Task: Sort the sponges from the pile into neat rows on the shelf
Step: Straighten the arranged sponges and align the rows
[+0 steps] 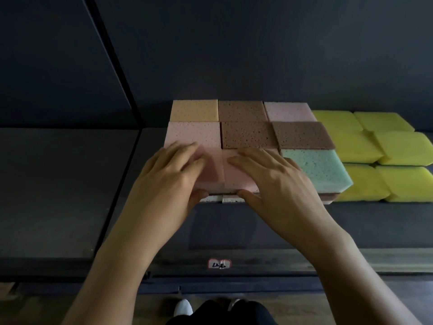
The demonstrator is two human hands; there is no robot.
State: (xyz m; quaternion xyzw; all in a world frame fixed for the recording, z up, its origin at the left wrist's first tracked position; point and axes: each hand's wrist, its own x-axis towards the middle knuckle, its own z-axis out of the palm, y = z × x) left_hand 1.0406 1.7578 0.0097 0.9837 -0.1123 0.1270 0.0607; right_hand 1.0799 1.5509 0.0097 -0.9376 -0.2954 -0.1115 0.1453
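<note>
Two pink sponges point(236, 178) are pressed under the flat, unclenched left hand point(168, 177) and right hand point(278, 181); light, soft, likely best pinched gently by their sides.

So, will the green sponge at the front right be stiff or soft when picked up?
Probably soft and light: the green sponge shows porous foam, so a firm grip may squash it. Its flat block shape should not roll. It lies on lower sponges, so a push could shift those.
</note>
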